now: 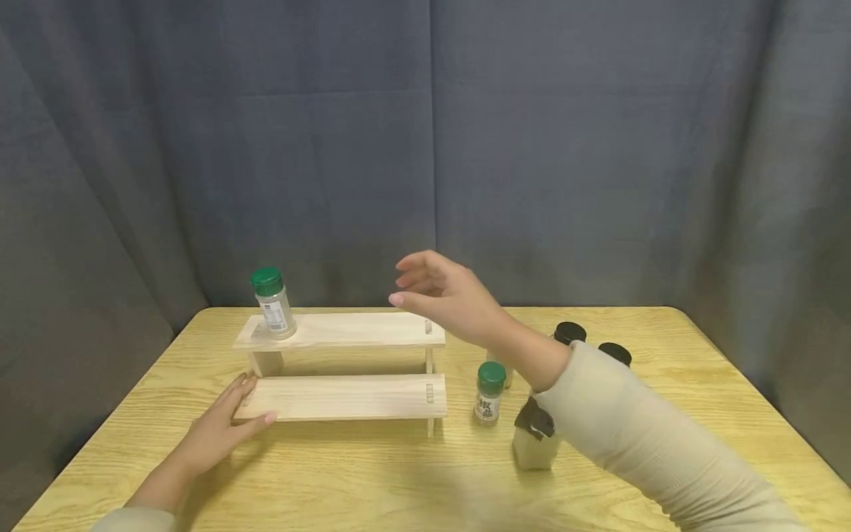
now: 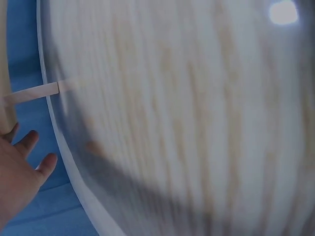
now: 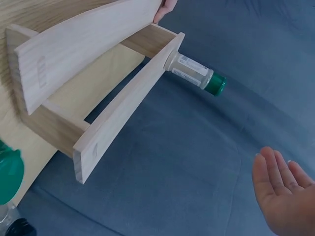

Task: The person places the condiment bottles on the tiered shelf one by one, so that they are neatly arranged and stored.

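Note:
A two-tier pale wooden rack stands on the table. My left hand holds the left end of its lower board, with the thumb along the front edge and the fingers at the back corner. On the left end of the upper board stands a clear spice bottle with a green lid and a white label. My right hand is raised near the upper board's right end, fingers loosely bent with nothing in them. In the right wrist view, that same right hand shows an empty palm, apart from the spice bottle.
Right of the rack stands another green-lidded spice bottle, with one more partly hidden behind. Jars with black lids stand beyond my right forearm. A squarish jar with a dark top is near the sleeve. Dark curtains surround the table.

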`<action>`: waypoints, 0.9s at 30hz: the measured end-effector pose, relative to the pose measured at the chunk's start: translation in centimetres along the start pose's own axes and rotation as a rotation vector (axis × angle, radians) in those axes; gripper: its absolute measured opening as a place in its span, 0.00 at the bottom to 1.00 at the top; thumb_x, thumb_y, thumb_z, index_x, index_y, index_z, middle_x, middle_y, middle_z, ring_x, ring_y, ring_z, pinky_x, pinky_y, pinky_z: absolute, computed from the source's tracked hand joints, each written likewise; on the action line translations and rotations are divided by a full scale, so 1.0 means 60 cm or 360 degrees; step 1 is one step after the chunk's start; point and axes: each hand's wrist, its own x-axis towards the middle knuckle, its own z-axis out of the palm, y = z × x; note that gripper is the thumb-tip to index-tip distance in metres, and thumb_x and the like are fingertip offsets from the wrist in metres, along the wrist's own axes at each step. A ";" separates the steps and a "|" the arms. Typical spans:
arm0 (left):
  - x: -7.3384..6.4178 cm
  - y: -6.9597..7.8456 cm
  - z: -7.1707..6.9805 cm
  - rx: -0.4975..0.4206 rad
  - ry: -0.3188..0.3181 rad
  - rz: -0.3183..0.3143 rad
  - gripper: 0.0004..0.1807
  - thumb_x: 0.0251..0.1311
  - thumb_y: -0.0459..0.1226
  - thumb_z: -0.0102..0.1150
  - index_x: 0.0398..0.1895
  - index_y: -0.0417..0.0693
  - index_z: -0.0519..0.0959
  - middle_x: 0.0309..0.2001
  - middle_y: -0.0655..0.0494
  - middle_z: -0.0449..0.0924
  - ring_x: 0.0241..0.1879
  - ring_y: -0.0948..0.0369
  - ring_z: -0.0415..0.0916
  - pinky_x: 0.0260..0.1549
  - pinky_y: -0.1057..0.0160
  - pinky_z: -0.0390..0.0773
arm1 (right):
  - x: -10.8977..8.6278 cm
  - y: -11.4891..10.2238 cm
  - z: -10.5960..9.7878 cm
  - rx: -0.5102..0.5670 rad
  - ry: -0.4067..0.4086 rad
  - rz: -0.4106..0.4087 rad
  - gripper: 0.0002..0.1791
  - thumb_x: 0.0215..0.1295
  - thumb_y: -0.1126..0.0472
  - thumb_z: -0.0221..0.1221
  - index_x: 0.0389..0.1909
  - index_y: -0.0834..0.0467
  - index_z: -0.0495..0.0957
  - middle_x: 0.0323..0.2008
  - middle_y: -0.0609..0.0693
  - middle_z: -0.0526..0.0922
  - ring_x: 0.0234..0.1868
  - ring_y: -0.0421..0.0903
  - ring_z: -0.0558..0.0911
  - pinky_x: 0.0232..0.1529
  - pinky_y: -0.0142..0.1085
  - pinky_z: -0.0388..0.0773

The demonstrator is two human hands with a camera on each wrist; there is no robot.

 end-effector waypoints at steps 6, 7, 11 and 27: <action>0.003 -0.001 -0.002 0.0013 0.0005 0.0031 0.42 0.56 0.53 0.48 0.64 0.36 0.45 0.63 0.34 0.38 0.57 0.32 0.42 0.40 0.27 0.44 | -0.029 0.007 -0.021 0.0016 0.0013 0.0016 0.21 0.56 0.55 0.57 0.50 0.54 0.67 0.43 0.47 0.75 0.43 0.41 0.74 0.44 0.37 0.71; 0.003 -0.001 -0.003 0.0020 0.0013 0.0038 0.42 0.56 0.53 0.48 0.64 0.35 0.45 0.63 0.33 0.39 0.57 0.32 0.43 0.41 0.27 0.44 | -0.033 0.008 -0.025 0.0010 0.0016 0.0010 0.21 0.56 0.56 0.57 0.50 0.55 0.67 0.43 0.48 0.75 0.43 0.41 0.74 0.44 0.36 0.71; 0.002 -0.003 -0.002 0.0016 0.0018 0.0038 0.43 0.55 0.52 0.49 0.63 0.33 0.45 0.63 0.32 0.39 0.57 0.32 0.43 0.42 0.28 0.45 | -0.051 0.013 -0.036 -0.0010 0.0013 -0.0002 0.21 0.56 0.58 0.57 0.50 0.57 0.67 0.43 0.49 0.75 0.44 0.42 0.74 0.44 0.36 0.71; -0.003 0.003 -0.005 0.0069 -0.0023 0.0013 0.42 0.56 0.53 0.48 0.64 0.35 0.46 0.63 0.31 0.39 0.55 0.29 0.42 0.39 0.27 0.46 | -0.138 0.051 -0.073 -0.0001 0.0103 0.0034 0.20 0.57 0.59 0.56 0.50 0.59 0.66 0.43 0.52 0.74 0.43 0.44 0.74 0.43 0.37 0.72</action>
